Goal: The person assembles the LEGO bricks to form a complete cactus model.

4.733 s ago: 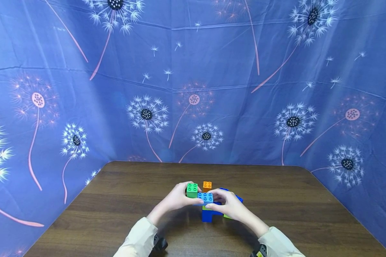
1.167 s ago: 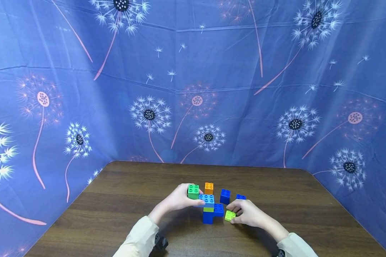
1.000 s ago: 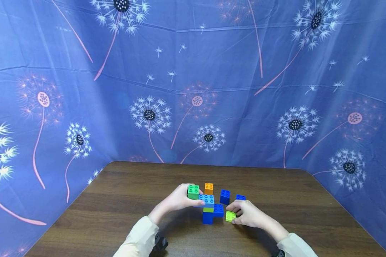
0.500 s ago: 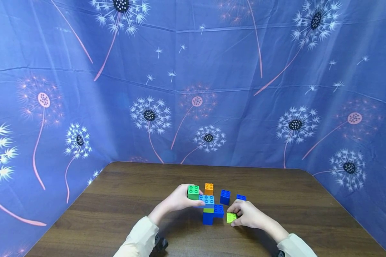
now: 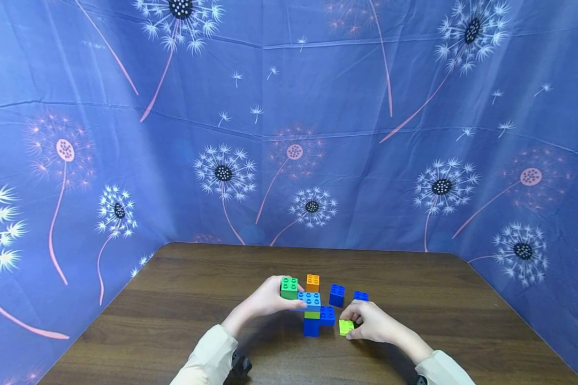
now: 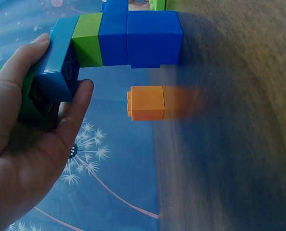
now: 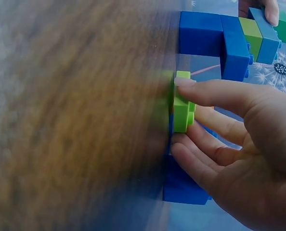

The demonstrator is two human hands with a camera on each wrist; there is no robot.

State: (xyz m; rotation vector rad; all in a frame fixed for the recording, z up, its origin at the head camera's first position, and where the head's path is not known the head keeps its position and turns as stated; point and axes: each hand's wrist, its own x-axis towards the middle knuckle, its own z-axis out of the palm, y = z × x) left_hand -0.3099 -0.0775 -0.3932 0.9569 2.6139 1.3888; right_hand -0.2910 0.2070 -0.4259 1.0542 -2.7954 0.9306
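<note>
Hands (image 5: pixel 266 297) (image 5: pixel 373 322) grip tower (image 5: pixel 311 315), lime brick (image 5: pixel 345 327) — blue bricks (image 5: pixel 337 295), orange brick (image 5: pixel 313 283) behind.

Head view bright, even, mostly sharp; wrist views dimmer, wood-grain tabletop (image 6: pixel 249 144) blurs up close.
Pale light streaks on dandelion-print cloth (image 5: pixel 366 176); soft tabletop shadows. Orange brick (image 6: pixel 148 103) reflects as fuzzy smear, left wrist view; whitish glare sits upper left, right wrist view.

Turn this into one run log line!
left hand: grips light-blue brick; right hand: pinches loose lime brick; orange brick: on table
</note>
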